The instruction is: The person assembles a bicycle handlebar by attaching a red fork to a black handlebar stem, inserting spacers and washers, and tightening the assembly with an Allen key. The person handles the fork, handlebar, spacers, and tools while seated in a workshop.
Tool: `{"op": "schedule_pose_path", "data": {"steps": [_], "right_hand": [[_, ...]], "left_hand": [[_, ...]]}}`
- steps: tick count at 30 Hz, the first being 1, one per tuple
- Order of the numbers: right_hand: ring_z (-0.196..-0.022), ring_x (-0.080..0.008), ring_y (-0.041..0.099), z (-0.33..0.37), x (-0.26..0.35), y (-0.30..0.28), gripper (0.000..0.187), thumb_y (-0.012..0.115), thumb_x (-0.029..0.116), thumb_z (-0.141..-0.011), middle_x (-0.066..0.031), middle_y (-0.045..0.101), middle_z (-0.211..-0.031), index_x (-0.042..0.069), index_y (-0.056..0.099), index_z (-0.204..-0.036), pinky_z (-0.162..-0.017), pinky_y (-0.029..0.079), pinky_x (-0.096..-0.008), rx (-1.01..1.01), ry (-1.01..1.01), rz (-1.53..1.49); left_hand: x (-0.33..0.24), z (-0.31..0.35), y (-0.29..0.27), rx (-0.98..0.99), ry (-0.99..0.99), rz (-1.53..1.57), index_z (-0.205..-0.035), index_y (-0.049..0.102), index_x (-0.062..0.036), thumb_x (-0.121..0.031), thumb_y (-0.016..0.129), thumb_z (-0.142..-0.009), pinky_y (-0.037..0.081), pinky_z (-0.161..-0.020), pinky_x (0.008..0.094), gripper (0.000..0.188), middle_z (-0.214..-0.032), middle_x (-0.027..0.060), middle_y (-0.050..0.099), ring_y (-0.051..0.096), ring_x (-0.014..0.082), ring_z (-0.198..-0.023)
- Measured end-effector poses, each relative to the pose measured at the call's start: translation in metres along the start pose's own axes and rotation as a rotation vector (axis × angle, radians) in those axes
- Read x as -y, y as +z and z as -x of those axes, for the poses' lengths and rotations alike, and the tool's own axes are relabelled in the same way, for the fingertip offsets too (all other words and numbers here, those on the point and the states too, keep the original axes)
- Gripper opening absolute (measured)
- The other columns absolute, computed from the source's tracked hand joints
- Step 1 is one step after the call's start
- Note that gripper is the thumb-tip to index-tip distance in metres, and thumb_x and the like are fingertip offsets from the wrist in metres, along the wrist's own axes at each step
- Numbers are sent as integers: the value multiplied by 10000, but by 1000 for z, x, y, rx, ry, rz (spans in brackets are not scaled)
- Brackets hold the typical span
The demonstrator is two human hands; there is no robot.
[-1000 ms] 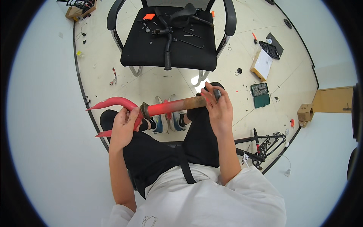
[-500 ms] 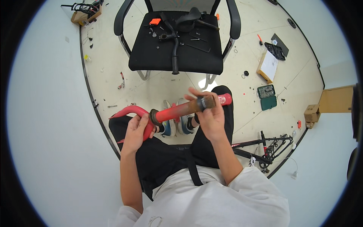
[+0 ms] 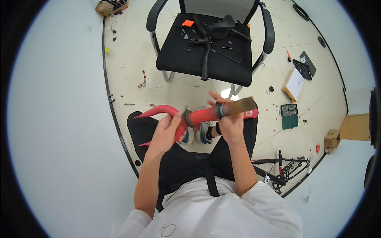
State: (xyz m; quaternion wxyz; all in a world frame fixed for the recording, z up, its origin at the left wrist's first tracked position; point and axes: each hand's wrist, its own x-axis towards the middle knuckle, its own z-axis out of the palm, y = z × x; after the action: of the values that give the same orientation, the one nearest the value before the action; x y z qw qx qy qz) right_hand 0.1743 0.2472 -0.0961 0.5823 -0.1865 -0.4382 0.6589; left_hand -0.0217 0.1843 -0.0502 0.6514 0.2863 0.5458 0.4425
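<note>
I sit holding a red bicycle fork [image 3: 200, 115] across my knees, its two curved blades [image 3: 152, 112] pointing left. My left hand [image 3: 166, 135] grips the fork at the crown, beside a dark ring [image 3: 186, 117] on the tube. My right hand [image 3: 230, 123] is closed around the straight tube and presses a flat brown piece [image 3: 240, 106], like a rag or abrasive sheet, against it. The tube's red end [image 3: 250, 114] pokes out to the right of that hand.
A black armchair [image 3: 174, 63] stands ahead with a saddle, a stem and small parts on its seat. On the floor to the right lie a cardboard box with a white sheet [image 3: 295, 83], a green case [image 3: 289, 117], a black tool case [image 3: 304, 69] and a black bicycle frame [image 3: 281, 166].
The fork has come closer to me. My right hand has worked the brown piece along the tube toward its right end. My left hand stays at the crown.
</note>
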Motion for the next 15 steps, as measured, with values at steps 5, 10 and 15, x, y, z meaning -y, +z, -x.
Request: {"op": "schedule_pose_path", "data": {"steps": [5, 10, 15], "right_hand": [[-1331, -323, 466, 5, -15, 20, 453, 753, 62, -781, -256, 521, -1374, -37, 608, -1198, -1091, 372, -455, 112, 39, 137], [-1245, -283, 541, 6, -18, 21, 409, 735, 56, -803, -241, 583, -1303, -55, 612, -1176, -1036, 422, -414, 31, 105, 57], [-1124, -275, 630, 20, -20, 28, 446, 723, 168, -850, -208, 658, -1162, -70, 584, -1201, -1014, 461, -391, -224, 268, 72]], "left_hand": [[-5, -2, 19, 33, -27, 12, -918, 533, -40, -378, 457, -1036, 383, -494, 245, 366, -659, 32, 551, 474, 94, -501], [4, -2, 28, -125, 112, -162, -932, 529, -31, -334, 482, -1035, 383, -500, 246, 323, -661, 20, 534, 468, 82, -517], [0, 1, 35, -197, 211, -353, -945, 520, -31, -282, 532, -1018, 374, -497, 226, 262, -677, -1, 520, 459, 53, -543]]}}
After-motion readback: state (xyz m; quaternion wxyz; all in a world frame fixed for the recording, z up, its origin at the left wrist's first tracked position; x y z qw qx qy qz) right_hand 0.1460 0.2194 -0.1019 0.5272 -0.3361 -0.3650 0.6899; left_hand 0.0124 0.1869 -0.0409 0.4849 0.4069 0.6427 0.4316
